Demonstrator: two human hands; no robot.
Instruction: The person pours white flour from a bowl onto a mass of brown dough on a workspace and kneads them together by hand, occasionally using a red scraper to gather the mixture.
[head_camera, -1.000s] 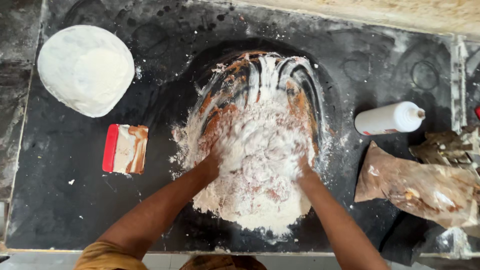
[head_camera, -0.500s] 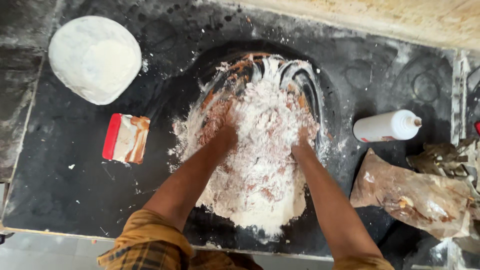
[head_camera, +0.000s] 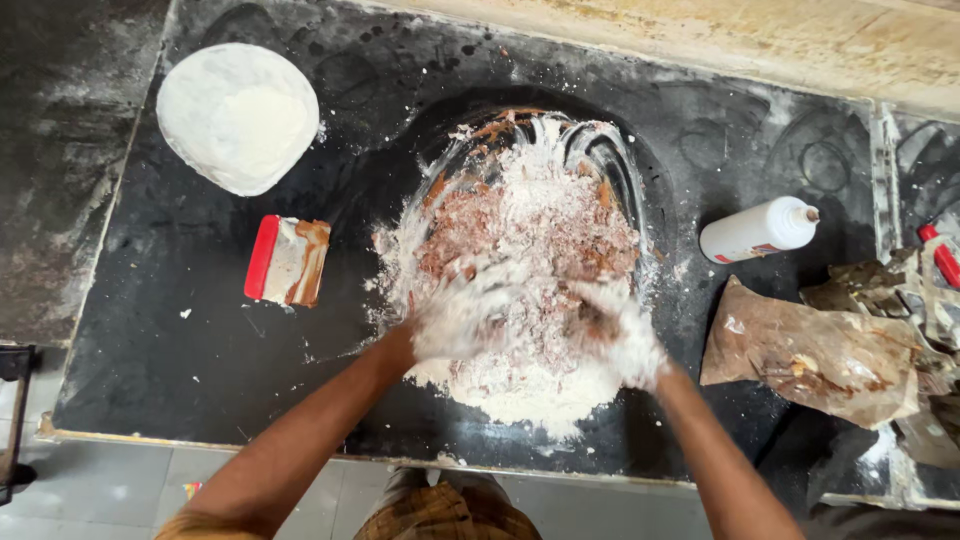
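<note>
A heap of white flour mixed with reddish-brown paste (head_camera: 530, 240) lies on the black work slab (head_camera: 180, 350). My left hand (head_camera: 462, 318) is coated in flour and blurred, pressed into the near left side of the heap. On the near right side my right hand (head_camera: 622, 335), also white with flour, digs into the mix. Fingers of both hands are spread in the mixture. Brown smears ring the far edge of the heap.
A round white dough disc (head_camera: 238, 117) lies at the far left. A red-edged scraper (head_camera: 287, 261) smeared with brown rests left of the heap. A white squeeze bottle (head_camera: 758, 229) lies on its side at right, with crumpled brown wrapping (head_camera: 812, 352) near it.
Both hands have pulled back from the middle of the heap toward its near edge. More brown paste now shows at the heap's centre.
</note>
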